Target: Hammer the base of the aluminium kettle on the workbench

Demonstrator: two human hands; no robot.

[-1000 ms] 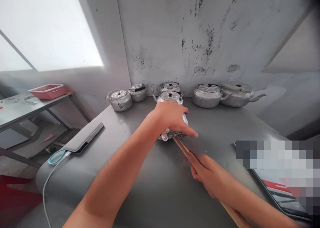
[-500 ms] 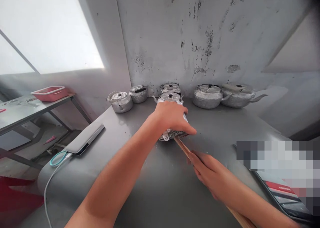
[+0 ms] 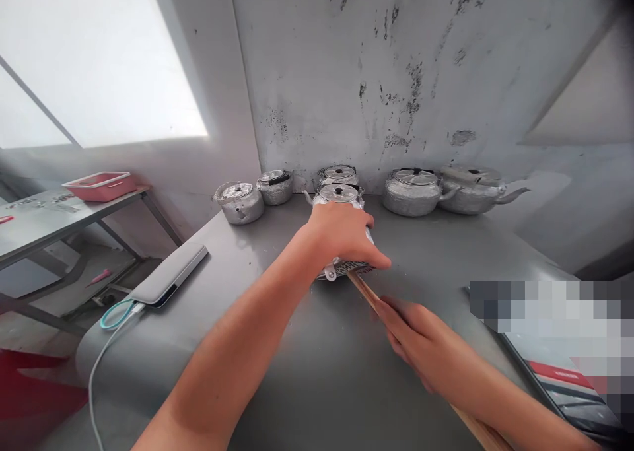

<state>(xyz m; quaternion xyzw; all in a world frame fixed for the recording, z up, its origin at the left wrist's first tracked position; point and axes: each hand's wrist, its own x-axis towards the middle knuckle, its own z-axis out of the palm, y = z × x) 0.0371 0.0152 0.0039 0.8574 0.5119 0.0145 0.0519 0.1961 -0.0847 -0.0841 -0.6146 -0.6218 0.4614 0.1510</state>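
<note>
My left hand (image 3: 341, 230) is closed over a silvery metal piece (image 3: 331, 273) in the middle of the table, with the thumb stretched to the right. A riveted lug and a patterned dark edge show under the palm; the rest of the piece is hidden. Just behind the fingers stands an aluminium kettle (image 3: 339, 193) with a black lid knob. My right hand (image 3: 409, 335) is wrapped round a long wooden stick (image 3: 363, 289). Its far end meets the patterned edge, and its near end comes out below my wrist.
Several aluminium kettles stand along the wall, including one at left (image 3: 242, 208) and one at right (image 3: 413, 197). A grey power bank (image 3: 171, 276) with a cable lies on the table (image 3: 307, 378). A pink basket (image 3: 102, 187) sits on a side table. Printed packaging (image 3: 559, 375) lies at right.
The whole view has shifted very slightly. Both hands, the stick and the metal piece keep nearly the same places.
</note>
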